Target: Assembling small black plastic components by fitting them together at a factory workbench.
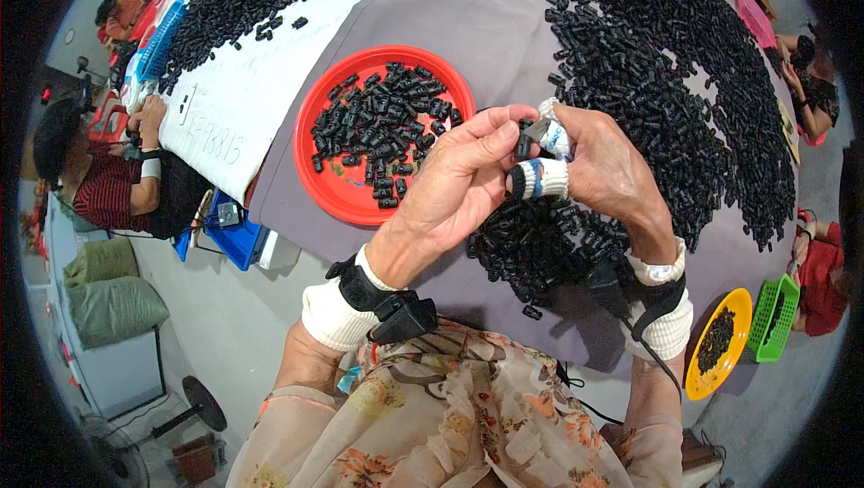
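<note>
My left hand (454, 177) pinches a small black cylindrical plastic part (523, 144) upright between thumb and forefinger. Close against it is my right hand (612, 164), its fingers curled in, with white and blue cloth-like wraps on the thumb and a finger. Whether the right fingertips grip the same part or another piece is hidden. To the left of my hands, a round red tray (304, 159) holds many similar black parts (382, 119). A large heap of the same parts (630, 83) spreads beyond and below my right hand on the grey-covered table (450, 15).
A yellow dish (695, 378) with small dark bits and a green basket (783, 288) stand at the right edge. More black parts (243, 2) lie on a white sheet (211, 141) at far left. People sit at both sides; a blue bin (236, 234) is lower left.
</note>
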Motion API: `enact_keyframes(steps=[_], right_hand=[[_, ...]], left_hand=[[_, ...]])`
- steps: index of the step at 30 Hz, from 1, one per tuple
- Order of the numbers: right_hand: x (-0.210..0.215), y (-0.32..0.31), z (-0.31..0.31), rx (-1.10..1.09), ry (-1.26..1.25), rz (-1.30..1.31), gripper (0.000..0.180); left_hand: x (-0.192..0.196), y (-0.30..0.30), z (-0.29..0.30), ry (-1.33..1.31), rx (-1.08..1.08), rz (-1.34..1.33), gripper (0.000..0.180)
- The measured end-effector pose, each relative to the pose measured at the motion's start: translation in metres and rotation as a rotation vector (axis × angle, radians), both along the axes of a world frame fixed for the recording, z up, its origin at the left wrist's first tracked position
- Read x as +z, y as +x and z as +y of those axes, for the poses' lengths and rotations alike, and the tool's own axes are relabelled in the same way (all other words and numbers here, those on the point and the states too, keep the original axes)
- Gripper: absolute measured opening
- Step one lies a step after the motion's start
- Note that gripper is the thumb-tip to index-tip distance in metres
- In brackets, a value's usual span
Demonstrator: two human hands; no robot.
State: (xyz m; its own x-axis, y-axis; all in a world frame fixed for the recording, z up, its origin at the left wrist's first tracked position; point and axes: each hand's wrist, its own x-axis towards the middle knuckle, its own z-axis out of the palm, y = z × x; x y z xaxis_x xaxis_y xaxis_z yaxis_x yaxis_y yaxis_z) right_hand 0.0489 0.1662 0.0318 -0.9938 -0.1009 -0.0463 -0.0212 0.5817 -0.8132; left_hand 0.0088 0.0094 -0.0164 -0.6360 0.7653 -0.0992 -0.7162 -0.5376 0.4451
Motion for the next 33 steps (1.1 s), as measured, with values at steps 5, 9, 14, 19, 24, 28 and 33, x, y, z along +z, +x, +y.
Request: enact_keyframes(steps=[5,9,14,19,24,28,33], right_hand=[[-0.001,0.0,0.001,0.009,0.009,0.02,0.037],[-0.003,0.0,-0.002,0.022,0.021,0.059,0.037],[0.0,0.001,-0.003,0.02,0.101,0.08,0.034],[-0.002,0.001,-0.003,0.059,0.09,0.087,0.031],[-0.013,0.002,-0.004,0.045,0.104,0.094,0.029],[-0.01,0.004,-0.005,0.043,0.074,0.164,0.03],[-0.007,0.006,0.003,0.02,-0.133,0.09,0.033]], left_hand=[[0.001,0.0,-0.001,-0.048,0.009,0.034,0.025],[0.0,-0.001,-0.003,-0.068,0.02,0.059,0.024],[-0.003,-0.001,-0.002,-0.065,0.009,0.064,0.023],[-0.007,-0.002,-0.004,-0.09,0.025,0.068,0.021],[-0.006,0.0,-0.004,-0.126,0.045,0.111,0.021],[-0.002,-0.001,-0.003,-0.141,0.047,0.097,0.022],[0.0,-0.003,-0.002,0.051,-0.013,-0.002,0.022]])
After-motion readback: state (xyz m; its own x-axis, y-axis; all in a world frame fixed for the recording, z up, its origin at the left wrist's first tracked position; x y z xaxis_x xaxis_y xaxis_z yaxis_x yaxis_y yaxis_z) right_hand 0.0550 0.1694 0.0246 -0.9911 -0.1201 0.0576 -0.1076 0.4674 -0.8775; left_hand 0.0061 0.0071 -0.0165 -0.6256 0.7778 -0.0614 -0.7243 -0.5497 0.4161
